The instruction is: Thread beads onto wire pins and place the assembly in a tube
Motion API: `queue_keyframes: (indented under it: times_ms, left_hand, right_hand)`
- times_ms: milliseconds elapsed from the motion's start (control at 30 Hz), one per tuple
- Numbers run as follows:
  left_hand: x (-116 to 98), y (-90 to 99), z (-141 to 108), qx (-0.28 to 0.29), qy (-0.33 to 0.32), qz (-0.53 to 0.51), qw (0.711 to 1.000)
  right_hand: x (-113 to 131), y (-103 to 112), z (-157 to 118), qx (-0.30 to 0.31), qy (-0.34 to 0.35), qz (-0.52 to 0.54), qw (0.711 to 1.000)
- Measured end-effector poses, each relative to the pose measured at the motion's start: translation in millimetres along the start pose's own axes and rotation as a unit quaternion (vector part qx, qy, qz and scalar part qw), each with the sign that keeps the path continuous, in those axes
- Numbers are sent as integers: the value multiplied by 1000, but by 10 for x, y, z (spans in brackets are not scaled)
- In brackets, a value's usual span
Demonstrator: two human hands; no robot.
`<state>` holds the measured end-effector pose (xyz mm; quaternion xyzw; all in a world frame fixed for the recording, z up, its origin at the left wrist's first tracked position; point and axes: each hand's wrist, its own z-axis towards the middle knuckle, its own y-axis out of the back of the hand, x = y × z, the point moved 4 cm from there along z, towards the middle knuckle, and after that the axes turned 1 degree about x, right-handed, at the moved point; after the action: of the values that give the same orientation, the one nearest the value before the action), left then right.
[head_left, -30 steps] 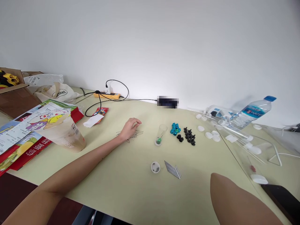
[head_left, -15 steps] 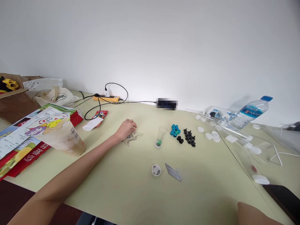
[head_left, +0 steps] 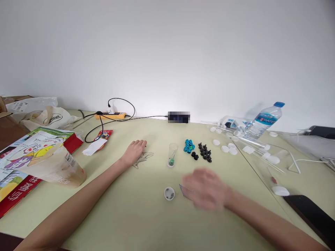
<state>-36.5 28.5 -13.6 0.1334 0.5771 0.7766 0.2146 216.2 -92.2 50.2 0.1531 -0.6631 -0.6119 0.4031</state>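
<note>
My left hand [head_left: 134,153] rests on the table, fingers curled down and their tips hidden. Under and beside it are thin dark lines [head_left: 143,159], either wires or a drawing; I cannot tell which. Smeared by motion, my right hand [head_left: 205,188] is over a row of thin grey bent rods [head_left: 184,191] and partly covers them. Left of the rods sits a small round white cap [head_left: 169,194] with small dark bits inside. A clear tube [head_left: 172,153] stands farther back, a green piece and thin rods in it. Blue beads [head_left: 188,146] and black knobbed pieces [head_left: 205,152] lie to its right.
White discs [head_left: 228,149], clear tubes [head_left: 252,148] and a tilted water bottle [head_left: 267,120] are at right, with a dark phone [head_left: 311,216] nearer. A drink cup [head_left: 62,170] stands at left by boxes. A power strip [head_left: 115,115] with cables lies along the wall.
My right hand has come in from the lower right, over the bent rods. The view has shifted slightly; my left hand stays by the thin lines.
</note>
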Motion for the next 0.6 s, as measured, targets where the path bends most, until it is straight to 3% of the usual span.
queue_keyframes:
  times_ms: [33, 67, 100, 167, 300, 467, 600]
  left_hand:
    - [-9, 13, -2, -2, -1, 5, 1000]
    - [-13, 25, -3, -5, 0, 10, 1000]
    - [-12, 36, -4, -9, 1, 13, 1000]
    - [1, 46, -7, -18, 7, 16, 1000]
    - [64, 1, 2, -26, 17, 12, 999]
    - [117, -34, 32, -43, 32, 8, 999]
    - [-85, 90, 10, -93, 22, -53, 994]
  right_hand:
    - [-159, 146, 30, -74, -7, -46, 996]
    - [-357, 298, 44, -141, -57, -87, 985]
    - [-569, 418, 50, -161, -117, -106, 974]
    - [-987, 562, 19, -110, -241, -120, 957]
    - [-1480, 635, -133, -51, -293, -119, 947]
    - [-1694, 461, -203, 5, -318, -116, 941]
    - [-1756, 411, -180, -13, -329, -140, 934]
